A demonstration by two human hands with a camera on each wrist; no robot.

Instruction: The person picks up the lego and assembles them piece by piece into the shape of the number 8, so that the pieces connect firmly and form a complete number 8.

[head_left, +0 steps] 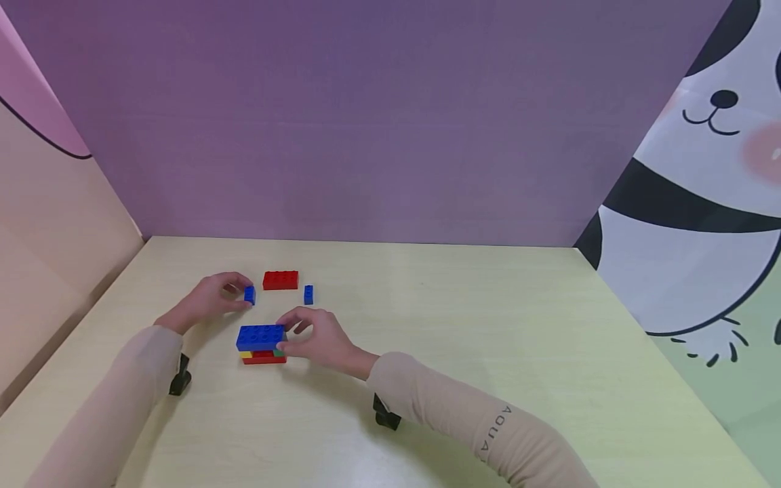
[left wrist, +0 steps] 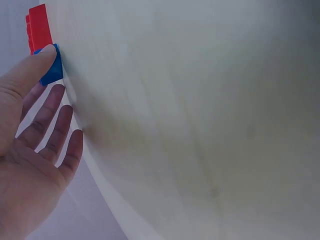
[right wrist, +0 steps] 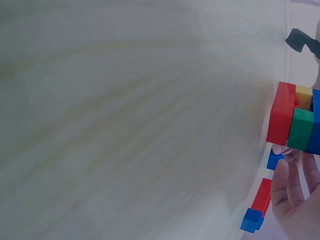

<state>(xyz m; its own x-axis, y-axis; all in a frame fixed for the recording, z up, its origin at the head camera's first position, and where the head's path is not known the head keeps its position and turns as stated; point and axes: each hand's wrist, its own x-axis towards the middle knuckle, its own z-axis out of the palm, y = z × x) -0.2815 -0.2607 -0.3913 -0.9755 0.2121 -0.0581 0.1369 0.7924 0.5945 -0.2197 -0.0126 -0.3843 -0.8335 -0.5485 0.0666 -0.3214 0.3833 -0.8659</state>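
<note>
My left hand pinches a small blue brick between thumb and fingers, close over the table at the left. The thumb lies across that brick in the left wrist view, with the lower fingers spread. In front of me is a small stack topped by a large blue brick. Under it are a yellow brick, a green brick and a red base brick. My right hand holds the right end of the large blue brick, thumb at the near side and fingertips at the far side.
A red brick lies farther back on the pale wooden table. Right of it sits another small blue brick. A purple panel rises along the table's back edge, and a panda-printed wall stands at the right.
</note>
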